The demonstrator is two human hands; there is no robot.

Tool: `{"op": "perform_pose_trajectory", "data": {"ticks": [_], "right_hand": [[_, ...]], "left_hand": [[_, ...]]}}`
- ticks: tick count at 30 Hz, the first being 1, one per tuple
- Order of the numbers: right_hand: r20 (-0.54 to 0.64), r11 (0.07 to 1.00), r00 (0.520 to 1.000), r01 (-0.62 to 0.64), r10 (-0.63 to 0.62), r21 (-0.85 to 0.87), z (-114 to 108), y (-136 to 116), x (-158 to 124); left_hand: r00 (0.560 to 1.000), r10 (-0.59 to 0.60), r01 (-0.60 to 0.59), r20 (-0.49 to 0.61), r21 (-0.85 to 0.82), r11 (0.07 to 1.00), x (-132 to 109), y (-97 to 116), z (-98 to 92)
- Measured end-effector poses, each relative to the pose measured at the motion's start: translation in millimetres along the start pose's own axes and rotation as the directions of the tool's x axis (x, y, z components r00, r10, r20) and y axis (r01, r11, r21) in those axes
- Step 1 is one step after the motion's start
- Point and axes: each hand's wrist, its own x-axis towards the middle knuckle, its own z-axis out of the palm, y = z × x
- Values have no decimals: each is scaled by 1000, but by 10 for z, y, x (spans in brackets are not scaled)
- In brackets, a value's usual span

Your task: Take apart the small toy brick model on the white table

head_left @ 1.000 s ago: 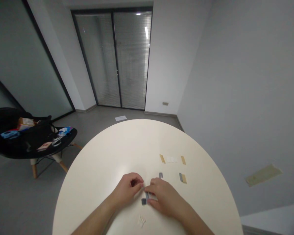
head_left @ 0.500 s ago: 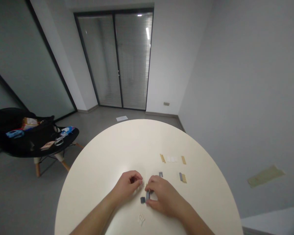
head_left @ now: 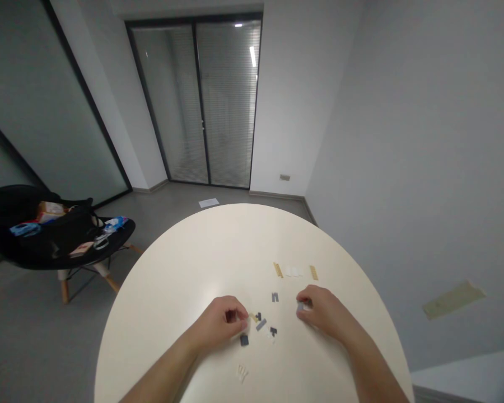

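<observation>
On the round table, my right hand (head_left: pixel 319 307) is closed, with a small grey brick-like piece (head_left: pixel 301 306) between thumb and fingers. My left hand (head_left: pixel 222 322) is closed, thumb and forefinger together beside a small yellow piece (head_left: pixel 253 317); what they pinch, if anything, is hidden. Around the yellow piece lie a dark T-shaped piece (head_left: pixel 258 316), a grey strip (head_left: pixel 261 324) and another dark piece (head_left: pixel 273 331) with small white bits. A dark square piece (head_left: pixel 244 340) lies just below my left fingertips.
Farther back are grey strips (head_left: pixel 275 297), tan strips (head_left: pixel 278 270), white pieces (head_left: pixel 294 272) and a tan ridged piece (head_left: pixel 314 272). Thin whitish pieces (head_left: pixel 242 373) lie near the front. Left of the table (head_left: pixel 193 240) stands a black chair (head_left: pixel 8 246) with a bag and packets.
My right hand has moved right and slightly away from me, uncovering the loose pieces in the middle. It now covers where a grey and yellow pair lay. My left hand has hardly moved.
</observation>
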Motion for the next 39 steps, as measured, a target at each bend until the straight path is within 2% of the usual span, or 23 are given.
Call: {"op": "perform_pose_trajectory", "data": {"ticks": [7, 14, 20, 22, 25, 28, 32, 39], "right_hand": [[55, 999, 998, -2, 5, -48, 47, -88, -30], [95, 998, 995, -22, 27, -57, -2, -100, -84], [35, 999, 998, 49, -49, 24, -96, -296, -156], [48, 997, 996, 78, -78, 6, -49, -448, -240], [153, 990, 979, 138, -132, -24, 123, -677, -386], [203, 991, 973, 121, -107, -62, 319, -819, -475], [149, 996, 986, 86, -82, -24, 456, -873, -486], [126, 983, 984, 106, -125, 147, 490, -818, -522]], "left_hand": [[997, 64, -67, 47, 73, 995, -13, -3, 6], [999, 23, -25, 47, 55, 998, -15, 62, -20], [999, 5, -7, 35, 53, 999, 4, 8, -17], [1000, 6, -7, 31, 53, 999, 9, 13, -14], [1000, 7, -8, 27, 59, 998, 10, 39, -10], [1000, 7, -9, 26, 72, 997, 5, 57, -9], [1000, 20, -21, 18, 88, 996, 2, 58, -9], [1000, 13, -15, 14, 98, 995, 6, 41, -3]]}}
